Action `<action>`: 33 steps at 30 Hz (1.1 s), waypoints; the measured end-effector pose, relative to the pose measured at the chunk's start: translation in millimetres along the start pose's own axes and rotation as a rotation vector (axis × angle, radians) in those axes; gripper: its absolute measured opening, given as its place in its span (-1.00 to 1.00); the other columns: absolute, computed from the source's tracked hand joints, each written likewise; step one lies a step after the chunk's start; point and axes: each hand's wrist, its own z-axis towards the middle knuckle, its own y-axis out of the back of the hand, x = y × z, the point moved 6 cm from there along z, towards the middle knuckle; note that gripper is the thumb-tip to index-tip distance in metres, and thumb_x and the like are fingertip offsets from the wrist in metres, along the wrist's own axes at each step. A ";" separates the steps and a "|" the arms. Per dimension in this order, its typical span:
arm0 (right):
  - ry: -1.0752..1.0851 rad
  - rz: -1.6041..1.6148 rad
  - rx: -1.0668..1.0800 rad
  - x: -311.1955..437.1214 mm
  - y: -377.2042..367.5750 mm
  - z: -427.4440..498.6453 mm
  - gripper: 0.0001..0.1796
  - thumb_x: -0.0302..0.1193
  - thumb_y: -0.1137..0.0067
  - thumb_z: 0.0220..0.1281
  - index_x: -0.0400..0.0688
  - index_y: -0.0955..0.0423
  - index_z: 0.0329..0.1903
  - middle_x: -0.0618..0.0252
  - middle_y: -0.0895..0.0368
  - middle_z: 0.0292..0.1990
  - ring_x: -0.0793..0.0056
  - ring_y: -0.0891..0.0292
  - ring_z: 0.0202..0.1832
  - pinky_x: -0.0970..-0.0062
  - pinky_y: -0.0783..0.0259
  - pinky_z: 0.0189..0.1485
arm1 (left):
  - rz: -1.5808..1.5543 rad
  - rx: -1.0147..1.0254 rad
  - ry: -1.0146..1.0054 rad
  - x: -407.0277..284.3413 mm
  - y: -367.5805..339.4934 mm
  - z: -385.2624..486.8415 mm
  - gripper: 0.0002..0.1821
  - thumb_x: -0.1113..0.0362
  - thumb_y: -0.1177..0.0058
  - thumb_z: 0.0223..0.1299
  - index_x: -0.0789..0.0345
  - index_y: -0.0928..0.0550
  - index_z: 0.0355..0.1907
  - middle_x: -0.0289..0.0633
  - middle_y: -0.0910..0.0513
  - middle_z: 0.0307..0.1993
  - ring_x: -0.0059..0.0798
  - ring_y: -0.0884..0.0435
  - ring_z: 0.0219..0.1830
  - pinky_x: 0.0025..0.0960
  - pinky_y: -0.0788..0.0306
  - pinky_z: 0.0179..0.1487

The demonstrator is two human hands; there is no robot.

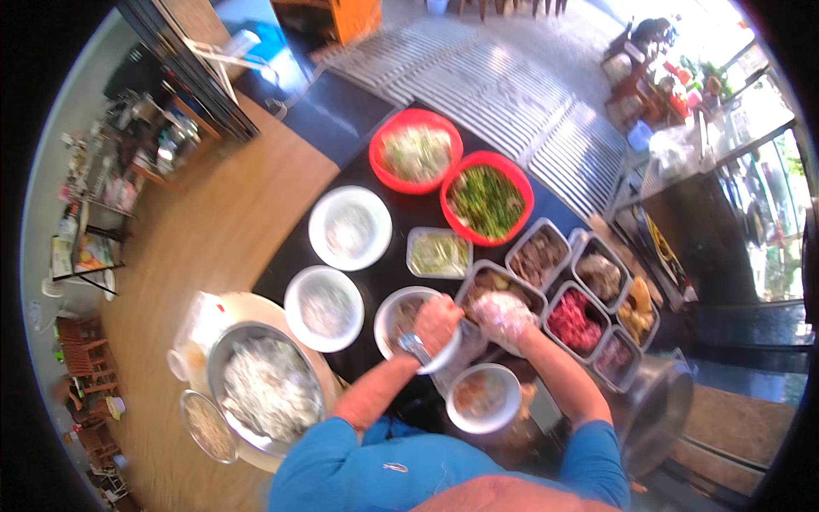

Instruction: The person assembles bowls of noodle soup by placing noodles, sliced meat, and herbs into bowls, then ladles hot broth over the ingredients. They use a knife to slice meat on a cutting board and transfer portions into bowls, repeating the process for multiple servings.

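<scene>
My left hand [440, 323], bare and with a watch at the wrist, is curled over a white bowl [388, 351] with brownish food in it. Whether its fingers pinch anything is hidden. In a clear plastic glove, my right hand [503, 315] is at the near side of a metal container [472, 278] of sliced meat [491, 283]. The glove hides its fingertips. The two hands are close together at the container's left side. Closer to my body stands another white bowl [455, 411] with orange and pale food.
Two white bowls [350, 192] [291, 333] stand left. Red baskets [416, 189] [489, 240] hold greens beyond. A plastic tub [440, 275] and metal containers with meat [537, 253] [576, 322] sit nearby. A large noodle basin [221, 358] is at left, a steel pot [659, 409] at right.
</scene>
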 end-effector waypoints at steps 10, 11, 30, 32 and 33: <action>-0.176 0.152 0.074 -1.5 4.8 -4.8 -0.68 -0.22 -0.21 0.36 -0.08 -0.78 0.00 -0.02 -0.82 -0.04 0.02 -0.77 0.04 0.07 -0.63 0.09 | 0.050 0.066 0.039 4.9 -5.5 1.3 -0.87 0.28 -0.32 0.21 0.16 -0.84 -0.20 -0.17 -0.65 -0.20 -0.12 -0.64 -0.07 -0.11 -0.58 0.02; -0.164 0.232 0.011 -4.3 11.2 -10.0 -0.67 -0.22 -0.20 0.36 -0.10 -0.77 -0.01 -0.04 -0.81 -0.03 0.00 -0.77 0.02 0.06 -0.63 0.07 | 0.059 0.080 0.047 2.3 -3.4 1.6 -0.87 0.27 -0.31 0.21 0.15 -0.84 -0.21 -0.16 -0.65 -0.20 -0.12 -0.64 -0.07 -0.11 -0.58 0.02; 0.225 1.800 -0.391 -103.2 -53.1 -58.1 -0.69 -0.50 -0.32 0.32 -0.18 -0.72 0.10 0.42 -0.76 -0.20 0.71 -0.58 -0.35 0.57 -0.48 -0.34 | -0.840 -0.008 0.388 -54.9 -52.2 53.6 -0.63 0.45 -0.25 0.45 0.33 -0.57 0.25 -0.23 -0.78 0.01 -0.54 -0.74 0.03 -0.35 -0.64 0.17; 0.373 1.907 -0.535 -103.8 -51.9 -53.1 -0.65 -0.52 -0.30 0.35 -0.20 -0.69 0.16 0.42 -0.74 -0.22 0.71 -0.57 -0.34 0.56 -0.49 -0.31 | -0.761 -0.072 0.451 -51.4 -49.2 54.3 -0.63 0.41 -0.25 0.46 0.35 -0.55 0.24 -0.22 -0.77 -0.01 -0.53 -0.75 -0.01 -0.37 -0.65 0.09; 0.296 1.876 -0.563 -105.5 -55.0 -50.8 -0.63 -0.52 -0.29 0.34 -0.22 -0.68 0.18 0.44 -0.73 -0.23 0.70 -0.58 -0.31 0.55 -0.51 -0.26 | -0.760 -0.099 0.493 -49.3 -46.5 55.7 -0.62 0.38 -0.26 0.46 0.35 -0.55 0.25 -0.21 -0.77 0.00 -0.52 -0.75 -0.03 -0.38 -0.66 0.04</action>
